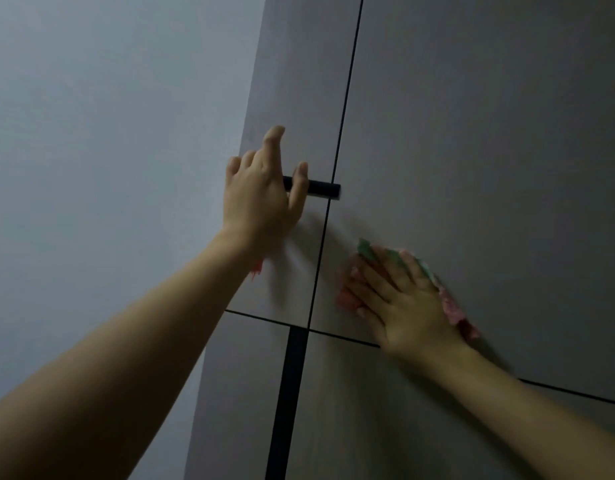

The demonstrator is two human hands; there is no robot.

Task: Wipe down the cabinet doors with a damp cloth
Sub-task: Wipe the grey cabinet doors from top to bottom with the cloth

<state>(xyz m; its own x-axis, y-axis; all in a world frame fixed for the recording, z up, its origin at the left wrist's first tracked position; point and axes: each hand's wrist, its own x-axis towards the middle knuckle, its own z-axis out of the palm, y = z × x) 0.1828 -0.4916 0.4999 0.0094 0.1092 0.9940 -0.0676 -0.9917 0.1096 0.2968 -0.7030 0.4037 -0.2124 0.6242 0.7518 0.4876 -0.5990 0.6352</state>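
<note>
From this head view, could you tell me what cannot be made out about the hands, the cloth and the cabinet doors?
- Cloth: mostly hidden under the right hand; its dampness and full extent cannot be judged.
- Black handle: its left end is covered by the left hand.
- Cabinet doors: cut off by the frame edges; dim light hides any dirt or wiped streaks.
- Red patch behind the left wrist: too small to identify.

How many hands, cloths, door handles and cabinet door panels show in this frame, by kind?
Hands: 2, left hand, right hand
Cloths: 1, pink and green cloth
Black handles: 2, horizontal handle, vertical handle
Cabinet door panels: 4
Total: 9
</note>
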